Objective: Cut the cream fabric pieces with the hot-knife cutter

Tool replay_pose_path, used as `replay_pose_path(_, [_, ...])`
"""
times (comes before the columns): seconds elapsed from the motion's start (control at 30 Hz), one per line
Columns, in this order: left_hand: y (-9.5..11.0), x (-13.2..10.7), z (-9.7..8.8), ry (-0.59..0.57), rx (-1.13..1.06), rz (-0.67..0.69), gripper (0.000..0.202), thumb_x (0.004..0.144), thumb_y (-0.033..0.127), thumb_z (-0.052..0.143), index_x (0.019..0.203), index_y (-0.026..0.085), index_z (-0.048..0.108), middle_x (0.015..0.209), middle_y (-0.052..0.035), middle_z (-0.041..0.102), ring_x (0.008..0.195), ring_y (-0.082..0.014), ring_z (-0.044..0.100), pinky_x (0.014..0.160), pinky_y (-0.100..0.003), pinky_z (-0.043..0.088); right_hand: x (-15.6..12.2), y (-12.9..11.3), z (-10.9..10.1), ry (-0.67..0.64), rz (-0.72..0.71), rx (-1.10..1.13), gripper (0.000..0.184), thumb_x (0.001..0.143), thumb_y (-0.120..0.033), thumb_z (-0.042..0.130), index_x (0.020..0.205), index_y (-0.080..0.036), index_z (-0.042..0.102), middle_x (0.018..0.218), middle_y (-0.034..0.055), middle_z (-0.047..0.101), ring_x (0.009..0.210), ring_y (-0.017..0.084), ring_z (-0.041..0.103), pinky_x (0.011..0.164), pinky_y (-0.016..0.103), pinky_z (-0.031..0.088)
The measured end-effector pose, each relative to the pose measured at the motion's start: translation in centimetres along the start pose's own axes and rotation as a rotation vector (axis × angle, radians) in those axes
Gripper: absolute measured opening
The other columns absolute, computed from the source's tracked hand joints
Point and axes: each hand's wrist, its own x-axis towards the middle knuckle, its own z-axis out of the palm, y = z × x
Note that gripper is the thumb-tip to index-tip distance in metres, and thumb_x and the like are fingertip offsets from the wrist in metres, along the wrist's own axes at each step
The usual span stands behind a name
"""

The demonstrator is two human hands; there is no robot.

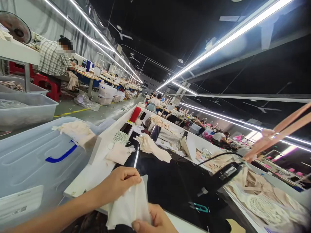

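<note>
1. Broadly, the table (167, 184) fills the middle, its black top bordered in white.
2. Just left of it sits a plastic tub (29, 152), with a blue handle (59, 158) and cream scraps (79, 131) on top.
3. Beyond the person's hands, a long cream stack (154, 149) lies on the black top.
4. At the table's near edge, a white cloth (132, 207) hangs between both hands.
5. The left hand (125, 181) pinches its upper edge; the right hand (157, 220) grips its lower right part, thumb in front.
6. Teal snips (201, 207) lie to the right, apart from both hands.
</note>
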Motion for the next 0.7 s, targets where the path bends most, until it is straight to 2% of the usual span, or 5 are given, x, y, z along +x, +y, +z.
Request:
replay_pose_path(0.07, [-0.1, -0.3, -0.1, -0.01, 0.041, 0.009, 0.038, 0.094, 0.052, 0.056, 0.076, 0.019, 0.058, 0.065, 0.0054, 0.042, 0.059, -0.0121, 0.036, 0.052, -0.024, 0.026, -0.6, -0.8, 0.5, -0.018, -0.001, -0.01, 0.068, 0.062, -0.08, 0.08, 0.076, -0.018, 0.058, 0.058, -0.0076, 0.043, 0.05, 0.004, 0.03, 0.05, 0.024, 0.019])
replay_pose_path(0.17, [0.2, -0.8, -0.1, -0.043, 0.127, 0.011, 0.042, 0.096, 0.055, 0.054, 0.075, 0.019, 0.058, 0.068, 0.0044, 0.045, 0.062, -0.0129, 0.039, 0.054, -0.024, 0.029, -1.5, -1.5, 1.1, -0.06, -0.019, 0.016, 0.06, 0.07, -0.073, 0.08, 0.075, -0.018, 0.057, 0.056, -0.0071, 0.05, 0.049, 0.004, 0.037, 0.049, 0.022, 0.025])
replay_pose_path(0.33, [0.9, -1.0, 0.3, -0.129, 0.265, 0.017, 0.042, 0.096, 0.054, 0.053, 0.074, 0.019, 0.062, 0.07, 0.0029, 0.053, 0.068, -0.0151, 0.047, 0.062, -0.024, 0.035, -2.5, -0.7, 1.6, -0.091, -0.045, 0.107, 0.054, 0.067, -0.066, 0.085, 0.074, -0.018, 0.06, 0.059, -0.0077, 0.053, 0.053, 0.005, 0.044, 0.054, 0.021, 0.034])
replay_pose_path(0.53, [0.5, 0.3, 0.6, -0.166, 0.363, -0.005, 0.043, 0.097, 0.057, 0.052, 0.08, 0.02, 0.066, 0.075, 0.0024, 0.059, 0.07, -0.0161, 0.049, 0.062, -0.025, 0.035, -3.0, 0.9, 0.7, 0.046, -0.03, 0.08, 0.045, 0.068, -0.054, 0.087, 0.072, -0.017, 0.062, 0.059, -0.007, 0.053, 0.052, 0.005, 0.042, 0.051, 0.02, 0.032])
replay_pose_path(0.7, [0.0, 3.0, 0.7, -0.155, 0.409, 0.018, 0.044, 0.096, 0.058, 0.052, 0.082, 0.019, 0.067, 0.075, 0.0018, 0.057, 0.07, -0.0165, 0.047, 0.062, -0.026, 0.033, -3.1, 0.9, -1.4, 0.142, -0.102, 0.015, 0.035, 0.077, -0.049, 0.077, 0.072, -0.018, 0.062, 0.066, -0.0043, 0.057, 0.055, 0.007, 0.047, 0.051, 0.02, 0.034])
